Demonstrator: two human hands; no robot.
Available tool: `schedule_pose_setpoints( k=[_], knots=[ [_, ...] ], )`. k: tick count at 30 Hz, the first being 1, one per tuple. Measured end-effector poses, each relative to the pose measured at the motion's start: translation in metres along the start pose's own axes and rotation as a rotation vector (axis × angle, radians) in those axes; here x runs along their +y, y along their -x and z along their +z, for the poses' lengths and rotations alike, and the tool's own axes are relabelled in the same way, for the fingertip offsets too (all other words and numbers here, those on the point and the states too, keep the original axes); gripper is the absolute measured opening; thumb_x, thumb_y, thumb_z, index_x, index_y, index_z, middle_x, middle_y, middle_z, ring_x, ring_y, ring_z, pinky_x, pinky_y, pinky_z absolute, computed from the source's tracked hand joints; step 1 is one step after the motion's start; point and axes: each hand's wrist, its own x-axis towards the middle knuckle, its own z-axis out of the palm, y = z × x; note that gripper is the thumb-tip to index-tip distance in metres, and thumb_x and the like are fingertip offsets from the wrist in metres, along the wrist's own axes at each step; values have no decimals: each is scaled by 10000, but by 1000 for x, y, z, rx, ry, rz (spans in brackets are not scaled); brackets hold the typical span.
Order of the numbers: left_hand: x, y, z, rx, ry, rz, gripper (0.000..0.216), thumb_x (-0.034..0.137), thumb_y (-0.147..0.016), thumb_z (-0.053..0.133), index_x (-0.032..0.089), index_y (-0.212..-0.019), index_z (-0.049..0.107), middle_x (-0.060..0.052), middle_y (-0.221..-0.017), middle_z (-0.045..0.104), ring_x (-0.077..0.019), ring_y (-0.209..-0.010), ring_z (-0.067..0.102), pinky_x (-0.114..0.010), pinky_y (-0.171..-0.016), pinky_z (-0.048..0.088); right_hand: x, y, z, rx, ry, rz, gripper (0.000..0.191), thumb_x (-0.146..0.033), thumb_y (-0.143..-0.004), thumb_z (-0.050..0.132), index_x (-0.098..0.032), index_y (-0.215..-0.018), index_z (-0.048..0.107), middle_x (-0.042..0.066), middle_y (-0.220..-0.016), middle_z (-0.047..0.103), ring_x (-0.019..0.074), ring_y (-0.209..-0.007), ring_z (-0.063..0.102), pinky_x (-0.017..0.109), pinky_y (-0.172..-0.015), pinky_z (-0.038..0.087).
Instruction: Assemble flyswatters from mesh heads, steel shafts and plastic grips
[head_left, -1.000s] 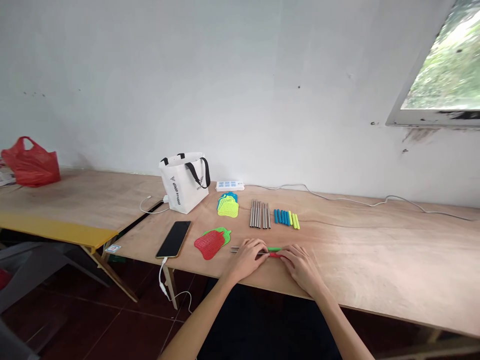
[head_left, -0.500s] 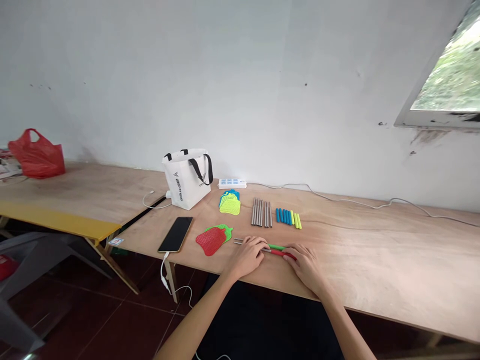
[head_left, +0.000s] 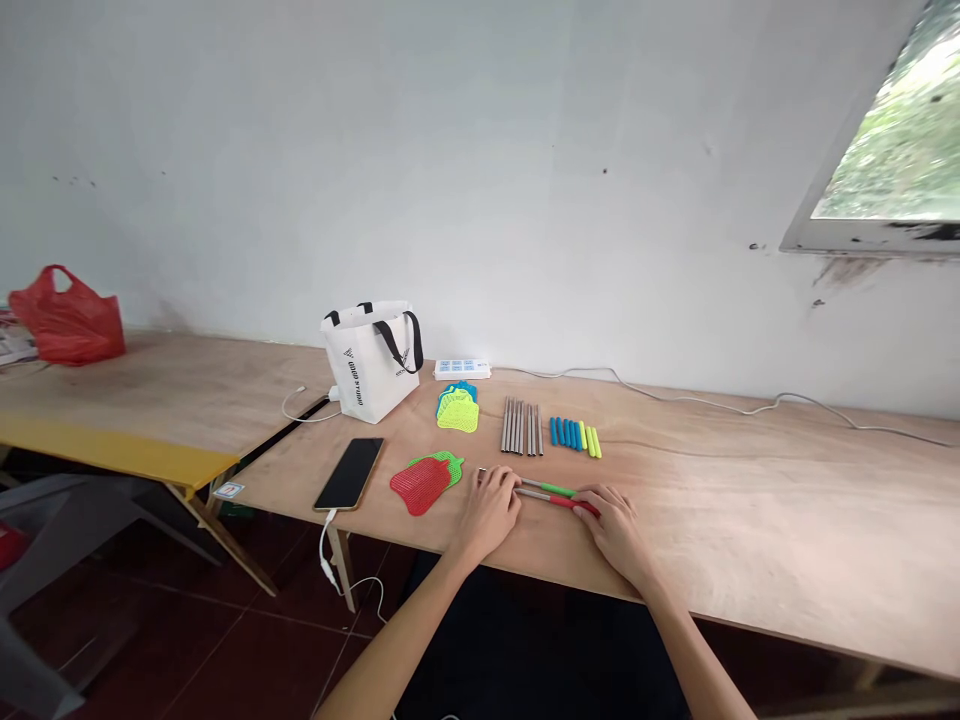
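Two rods lie side by side near the front edge of the plywood table: one with a green grip, one with a red grip, both with bare metal at the left end. My left hand is curled over the metal ends. My right hand rests with fingers closed on the red grip's right end. A red and green swatter head lies just left of my left hand.
Further back lie yellow and blue swatter heads, a row of metal rods and blue and yellow grips. A phone, a white bag and a power strip sit left. A red bag is far left.
My hands have drawn apart along the rods: more of the green and red grips and metal shows between them. The view has shifted slightly.
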Motion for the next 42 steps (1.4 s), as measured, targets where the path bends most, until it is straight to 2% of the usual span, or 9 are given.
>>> schedule_pose_setpoints(
  k=[4,10,20,32,42],
  knots=[
    [0,-1,-2,-33,41,20,241,77,-902,457,239,-1030,583,-44,-1172,657,-228,-1138,588,-435,-1041,386,2,0,2,30,22,13,271,-376,-1026,430,-293,-1067,685,49,-1147,700,252,-1083,635,433,-942,463],
    [-2,-3,-3,-61,63,9,320,4,-878,442,241,-1018,606,-20,-1149,679,-224,-1117,598,-496,-1128,296,-1,0,0,14,11,23,277,-380,-1035,410,-294,-1106,664,62,-1173,683,261,-1098,617,455,-969,447],
    [-6,-1,0,-67,215,47,331,1,-869,437,240,-1025,603,-32,-1159,636,-206,-1131,578,-359,-1016,462,-4,1,0,17,19,14,282,-410,-1044,411,-289,-1136,648,61,-1204,662,262,-1139,594,455,-987,438],
    [-6,0,3,-74,152,99,282,73,-909,456,249,-1083,591,-37,-1152,625,-216,-1123,583,-385,-1027,461,-5,1,0,41,94,-13,288,-400,-1038,413,-307,-1142,665,54,-1194,673,258,-1107,619,433,-953,464],
    [-6,0,3,-75,141,101,287,59,-906,450,247,-1079,582,-35,-1146,626,-212,-1115,584,-379,-1005,466,-9,1,-3,27,109,-10,324,-383,-1049,396,-334,-1203,676,47,-1314,640,262,-1227,581,464,-1011,453]
  ],
)
